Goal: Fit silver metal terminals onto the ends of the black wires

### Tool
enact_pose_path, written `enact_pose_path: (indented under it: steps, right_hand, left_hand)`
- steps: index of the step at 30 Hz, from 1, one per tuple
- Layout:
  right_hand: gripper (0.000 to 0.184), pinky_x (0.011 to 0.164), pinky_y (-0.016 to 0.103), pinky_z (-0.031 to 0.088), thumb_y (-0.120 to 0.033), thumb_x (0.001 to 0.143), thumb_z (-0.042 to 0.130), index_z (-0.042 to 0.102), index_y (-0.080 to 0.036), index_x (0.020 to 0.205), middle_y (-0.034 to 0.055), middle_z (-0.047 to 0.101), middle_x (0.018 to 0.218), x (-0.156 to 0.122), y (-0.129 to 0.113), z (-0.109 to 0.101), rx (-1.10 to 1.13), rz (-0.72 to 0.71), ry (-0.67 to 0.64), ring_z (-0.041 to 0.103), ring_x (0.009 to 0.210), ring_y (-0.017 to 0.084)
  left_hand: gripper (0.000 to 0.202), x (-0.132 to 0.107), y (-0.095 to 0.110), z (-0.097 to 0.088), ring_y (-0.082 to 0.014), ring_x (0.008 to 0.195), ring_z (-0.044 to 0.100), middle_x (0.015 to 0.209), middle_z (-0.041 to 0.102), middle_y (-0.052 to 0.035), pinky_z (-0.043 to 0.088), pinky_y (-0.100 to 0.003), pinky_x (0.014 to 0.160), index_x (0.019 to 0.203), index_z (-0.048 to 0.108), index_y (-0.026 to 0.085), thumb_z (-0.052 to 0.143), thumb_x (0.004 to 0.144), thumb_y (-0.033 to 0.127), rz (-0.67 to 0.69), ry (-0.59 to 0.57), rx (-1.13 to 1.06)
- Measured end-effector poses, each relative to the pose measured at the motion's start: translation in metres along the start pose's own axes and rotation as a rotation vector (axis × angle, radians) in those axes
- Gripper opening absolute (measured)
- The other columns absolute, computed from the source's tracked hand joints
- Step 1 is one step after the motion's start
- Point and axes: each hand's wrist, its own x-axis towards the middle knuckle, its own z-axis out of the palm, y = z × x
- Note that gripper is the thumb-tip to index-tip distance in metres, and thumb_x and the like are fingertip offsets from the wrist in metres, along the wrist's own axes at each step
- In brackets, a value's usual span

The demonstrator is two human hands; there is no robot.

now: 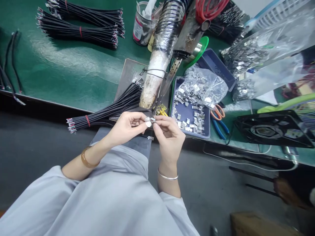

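Observation:
My left hand (129, 126) and my right hand (170, 133) meet at the table's front edge, fingertips pinched together. Between them shows a small silver metal connector (153, 120), partly covered by the fingers. Just below my hands is another metal connector end (150, 138). Left of my hands lies a bundle of black cables (108, 109), tied with a red band, with metal connectors at the far end. A blue tray (183, 109) of loose metal connector pieces stands close to my right hand. Directly ahead, a soldering iron (176, 65) on a mount points down towards my fingers.
A foil-wrapped duct (157, 59) slants down beside the iron. More black cable bundles (81, 31) lie at the back left near a jar (141, 28). To the right are blue-handled pliers (220, 128), orange-handled scissors (218, 112), a black fan (270, 129) and plastic bags of metal parts (248, 54).

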Motion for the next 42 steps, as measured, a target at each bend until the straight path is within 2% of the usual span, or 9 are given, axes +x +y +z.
enact_pose_path:
  steps: [9,13,19,25,29,32,35,38,42]
  right_hand:
    - [0.006,0.071,0.029,0.065,-0.019,0.086,0.071,0.074,-0.023,0.083,0.0033,0.077,0.095,-0.001,-0.001,-0.002,-0.075,-0.016,-0.020,0.075,0.087,0.017]
    - [0.006,0.072,0.029,0.065,-0.018,0.085,0.070,0.074,-0.023,0.082,0.0036,0.078,0.095,-0.001,-0.002,-0.003,-0.081,-0.026,-0.021,0.075,0.087,0.017]
    - [0.005,0.070,0.027,0.064,-0.018,0.083,0.071,0.073,-0.022,0.080,0.0040,0.078,0.094,0.001,0.000,-0.003,0.006,0.024,-0.035,0.075,0.084,0.016]
    - [0.005,0.070,0.025,0.064,-0.019,0.082,0.071,0.073,-0.022,0.079,0.0036,0.078,0.094,0.001,0.001,-0.003,0.043,0.043,-0.047,0.076,0.083,0.015]
    - [0.007,0.073,0.026,0.064,-0.017,0.084,0.071,0.074,-0.023,0.082,0.0030,0.079,0.096,0.000,-0.004,-0.007,-0.036,-0.008,-0.059,0.076,0.088,0.016]
    - [0.008,0.074,0.029,0.065,-0.017,0.084,0.070,0.074,-0.023,0.082,0.0039,0.079,0.097,-0.001,-0.007,-0.010,-0.118,-0.027,-0.080,0.076,0.091,0.018]
    - [0.007,0.073,0.031,0.065,-0.019,0.085,0.070,0.072,-0.022,0.080,0.0047,0.078,0.096,-0.003,-0.005,-0.007,-0.106,-0.020,-0.061,0.077,0.088,0.018]
    - [0.006,0.079,0.033,0.065,-0.019,0.086,0.071,0.073,-0.023,0.082,0.0040,0.078,0.097,-0.008,-0.001,0.001,-0.118,-0.078,0.037,0.077,0.091,0.018]
    - [0.005,0.078,0.035,0.065,-0.023,0.089,0.070,0.074,-0.023,0.085,0.0042,0.078,0.097,-0.011,0.003,0.007,-0.117,-0.081,0.095,0.076,0.090,0.019]
  left_hand:
    - [0.012,0.000,-0.004,0.003,-0.0108,0.064,0.061,0.070,0.070,-0.0025,0.051,-0.020,0.061,0.073,0.073,0.012,0.072,0.077,0.024,0.091,0.069,0.074]
    - [0.013,-0.002,-0.003,0.003,-0.0123,0.066,0.063,0.072,0.072,-0.0036,0.052,-0.020,0.061,0.075,0.075,0.012,0.071,0.079,0.024,0.099,0.053,0.109]
    - [0.009,-0.004,0.001,0.000,-0.0111,0.062,0.061,0.073,0.074,-0.0035,0.047,-0.019,0.056,0.079,0.076,0.013,0.071,0.081,0.020,0.146,0.009,0.191]
    - [0.012,-0.005,-0.002,-0.002,-0.0136,0.066,0.066,0.080,0.079,-0.0061,0.050,-0.021,0.058,0.083,0.079,0.014,0.072,0.084,0.024,0.200,0.025,0.238]
    - [0.011,-0.005,-0.004,-0.004,-0.0143,0.065,0.067,0.079,0.080,-0.0068,0.050,-0.022,0.059,0.080,0.080,0.015,0.073,0.084,0.023,0.244,0.003,0.272]
    - [0.012,-0.006,-0.004,-0.003,-0.0118,0.060,0.063,0.072,0.077,-0.0040,0.047,-0.021,0.057,0.078,0.078,0.015,0.070,0.085,0.021,0.276,-0.018,0.306]
    - [0.018,-0.008,-0.003,-0.002,-0.0096,0.054,0.056,0.062,0.069,-0.0007,0.043,-0.020,0.055,0.073,0.072,0.014,0.064,0.088,0.020,0.234,-0.040,0.317]
    - [0.025,-0.009,-0.002,-0.001,-0.0090,0.053,0.056,0.059,0.066,-0.0008,0.044,-0.019,0.054,0.067,0.064,0.014,0.061,0.090,0.023,0.152,-0.056,0.239]
    - [0.022,-0.008,0.000,0.000,-0.0086,0.051,0.057,0.058,0.065,-0.0001,0.045,-0.018,0.052,0.073,0.064,0.014,0.066,0.089,0.030,0.057,-0.052,0.104]
